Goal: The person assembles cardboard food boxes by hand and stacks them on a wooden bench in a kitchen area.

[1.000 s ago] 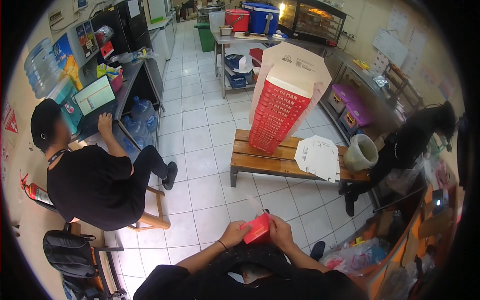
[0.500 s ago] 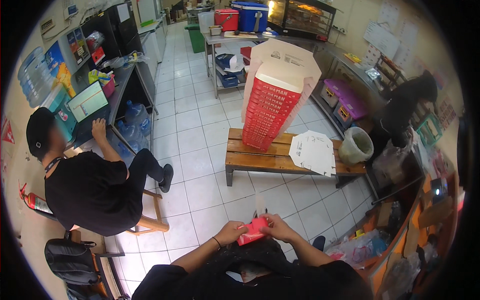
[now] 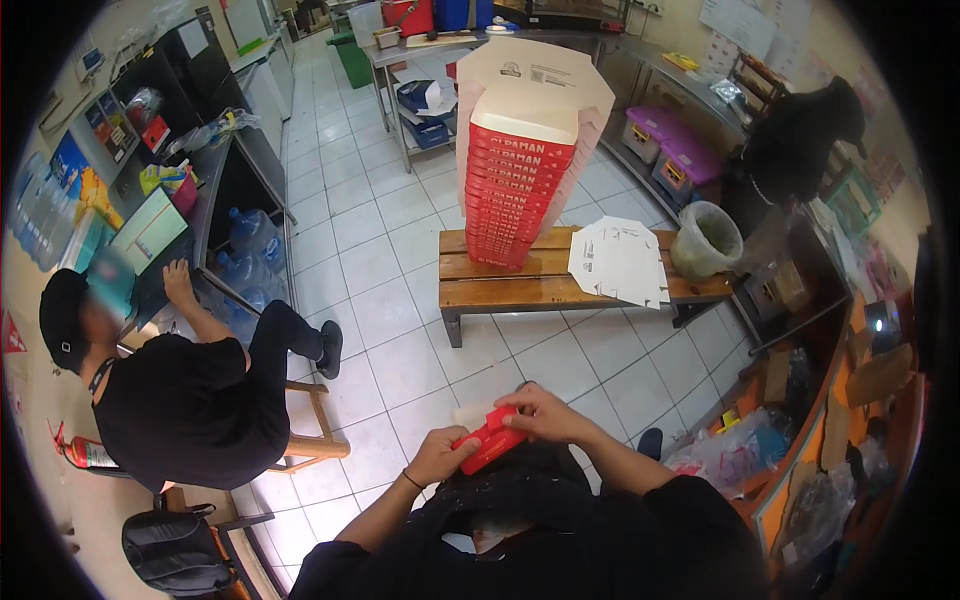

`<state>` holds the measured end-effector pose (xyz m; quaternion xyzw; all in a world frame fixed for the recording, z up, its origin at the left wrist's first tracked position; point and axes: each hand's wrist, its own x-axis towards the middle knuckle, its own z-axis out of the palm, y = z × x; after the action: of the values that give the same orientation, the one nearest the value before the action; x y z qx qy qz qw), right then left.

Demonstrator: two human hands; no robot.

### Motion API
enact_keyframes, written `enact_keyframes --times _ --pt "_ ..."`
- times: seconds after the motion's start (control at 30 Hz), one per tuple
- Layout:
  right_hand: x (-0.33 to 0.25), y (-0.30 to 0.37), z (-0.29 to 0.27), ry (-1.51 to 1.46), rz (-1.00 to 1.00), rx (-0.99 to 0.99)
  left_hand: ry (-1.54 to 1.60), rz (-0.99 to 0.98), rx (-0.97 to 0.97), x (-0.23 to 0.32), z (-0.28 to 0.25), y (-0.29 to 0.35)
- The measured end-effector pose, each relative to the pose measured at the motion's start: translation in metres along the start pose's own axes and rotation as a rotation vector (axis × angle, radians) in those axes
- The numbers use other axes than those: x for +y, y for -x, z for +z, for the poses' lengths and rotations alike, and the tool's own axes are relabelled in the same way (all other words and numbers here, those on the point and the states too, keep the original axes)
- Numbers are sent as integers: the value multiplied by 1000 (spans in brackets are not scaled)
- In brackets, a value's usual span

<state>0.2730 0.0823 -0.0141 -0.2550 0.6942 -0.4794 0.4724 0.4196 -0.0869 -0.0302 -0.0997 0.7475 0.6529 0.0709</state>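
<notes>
Low in front of my body, a small folded red carton [image 3: 490, 448] is held between both hands. My left hand [image 3: 440, 455] is closed on its left end, the thumb pressing on the face. At its upper right end my right hand [image 3: 542, 412] pinches the edge with the fingers. A pale, blurred flap [image 3: 470, 415] shows just beyond the carton. Farther off, a tall stack of red cartons [image 3: 515, 195] stands on a wooden bench [image 3: 500, 293], topped by pale flat card sheets [image 3: 535, 75]. To its right lies a flat white carton blank [image 3: 615, 262].
A seated person [image 3: 180, 400] works at a laptop [image 3: 150, 232] on the left. Another person in black [image 3: 800, 150] bends at the right counter. A lined bin [image 3: 707, 240] stands by the bench's right end. Cluttered shelves [image 3: 800, 480] line the near right; a backpack [image 3: 175, 550] sits lower left.
My view has shifted, so the bench and stack sit higher and farther left. The red carton has tilted, its right end raised, and my right hand has moved up along it.
</notes>
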Motion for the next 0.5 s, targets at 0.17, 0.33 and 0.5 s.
enact_keyframes --times 0.17,0.33,0.5 --pt "-13 -20 -11 296 -283 178 -212 206 103 25 -13 -33" --pt "-79 -16 -54 559 -644 43 -368 334 197 66 -25 -59" --pt "-130 -31 -145 787 -987 327 -797 838 -31 210 -80 -113"
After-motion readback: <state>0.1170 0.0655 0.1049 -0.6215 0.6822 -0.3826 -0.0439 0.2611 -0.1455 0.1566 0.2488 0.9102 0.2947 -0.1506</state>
